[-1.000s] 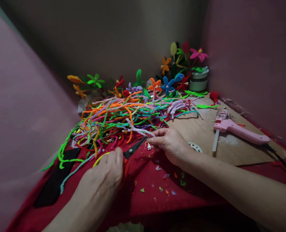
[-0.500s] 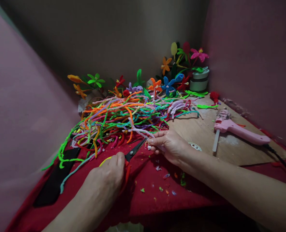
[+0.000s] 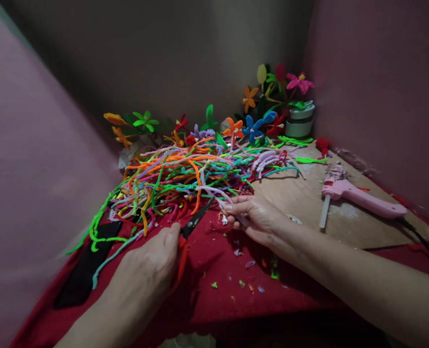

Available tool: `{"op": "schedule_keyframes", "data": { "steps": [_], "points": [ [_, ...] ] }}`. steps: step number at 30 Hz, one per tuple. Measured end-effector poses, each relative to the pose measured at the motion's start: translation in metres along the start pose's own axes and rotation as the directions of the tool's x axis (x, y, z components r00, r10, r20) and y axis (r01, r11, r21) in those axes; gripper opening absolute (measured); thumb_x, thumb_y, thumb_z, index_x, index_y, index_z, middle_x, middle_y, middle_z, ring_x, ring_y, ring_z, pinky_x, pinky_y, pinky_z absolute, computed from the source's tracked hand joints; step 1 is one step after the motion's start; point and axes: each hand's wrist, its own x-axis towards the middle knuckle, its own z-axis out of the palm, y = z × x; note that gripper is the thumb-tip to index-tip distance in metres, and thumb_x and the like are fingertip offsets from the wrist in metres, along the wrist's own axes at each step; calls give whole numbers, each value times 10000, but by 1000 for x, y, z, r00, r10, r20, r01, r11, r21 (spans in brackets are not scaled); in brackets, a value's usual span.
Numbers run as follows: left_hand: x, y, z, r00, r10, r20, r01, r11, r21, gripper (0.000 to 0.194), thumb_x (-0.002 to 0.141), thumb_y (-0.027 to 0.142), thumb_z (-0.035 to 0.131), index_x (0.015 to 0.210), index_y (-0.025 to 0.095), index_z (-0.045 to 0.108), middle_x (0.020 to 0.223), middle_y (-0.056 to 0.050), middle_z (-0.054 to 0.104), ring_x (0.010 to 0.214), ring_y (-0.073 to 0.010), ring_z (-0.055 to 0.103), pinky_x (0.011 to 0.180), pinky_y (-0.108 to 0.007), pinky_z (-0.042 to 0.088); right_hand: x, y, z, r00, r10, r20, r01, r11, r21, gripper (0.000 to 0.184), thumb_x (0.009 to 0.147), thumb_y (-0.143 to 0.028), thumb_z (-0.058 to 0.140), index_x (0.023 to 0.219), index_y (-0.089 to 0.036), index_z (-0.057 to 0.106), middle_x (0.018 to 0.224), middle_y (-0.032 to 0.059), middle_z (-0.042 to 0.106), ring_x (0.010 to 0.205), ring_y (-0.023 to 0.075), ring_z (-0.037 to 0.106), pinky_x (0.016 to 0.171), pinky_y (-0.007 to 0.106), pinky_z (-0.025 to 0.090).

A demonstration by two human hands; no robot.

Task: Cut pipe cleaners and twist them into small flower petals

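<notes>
My left hand [image 3: 156, 261] is closed around the handles of a pair of scissors [image 3: 196, 221], whose dark blades point up and to the right. The blade tips lie close to a pale lilac pipe cleaner [image 3: 217, 192]; I cannot tell whether they touch it. My right hand [image 3: 250, 217] pinches that pipe cleaner between thumb and fingers, its bent far end sticking out to the left. Behind both hands spreads a heap of pipe cleaners [image 3: 178, 169] in many colours.
At right, a pink glue gun [image 3: 366, 197] with its cord lies on a wooden board [image 3: 290, 193]. Pipe-cleaner flowers [image 3: 252, 128] and a pale green pot [image 3: 299, 121] stand along the back. A black flat strip [image 3: 80, 275] lies left. Coloured scraps [image 3: 250, 264] dot the red cloth [image 3: 214, 304].
My left hand and the scissors have drawn back slightly left, and the blade tips have moved left and up. The lilac pipe cleaner's far end has shifted a little. My right hand keeps its pinch.
</notes>
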Motion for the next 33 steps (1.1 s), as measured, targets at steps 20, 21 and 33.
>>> {"op": "schedule_keyframes", "data": {
  "steps": [20,21,33],
  "points": [
    [9,15,9,999,-13,-35,20,975,222,321,777,-28,335,977,79,563,780,-121,609,711,-216,607,625,-320,514,0,0,-3,984,141,108,-151,984,94,125,670,3,498,645,-116,530,535,5,527,432,59,458,383,143,290],
    [9,16,8,999,-15,-29,21,973,230,317,773,-29,342,965,82,567,765,-115,605,693,-216,603,617,-321,513,0,0,-2,983,156,97,-164,982,88,128,673,3,491,645,-117,523,529,5,527,427,60,456,380,144,289],
    [2,-1,10,977,-120,174,115,993,41,418,774,27,339,1166,74,476,973,-165,640,794,-221,635,593,-280,495,2,-1,-6,984,150,98,-161,981,107,135,627,18,484,629,-110,523,518,11,510,404,51,431,364,142,242]
  ]
}}
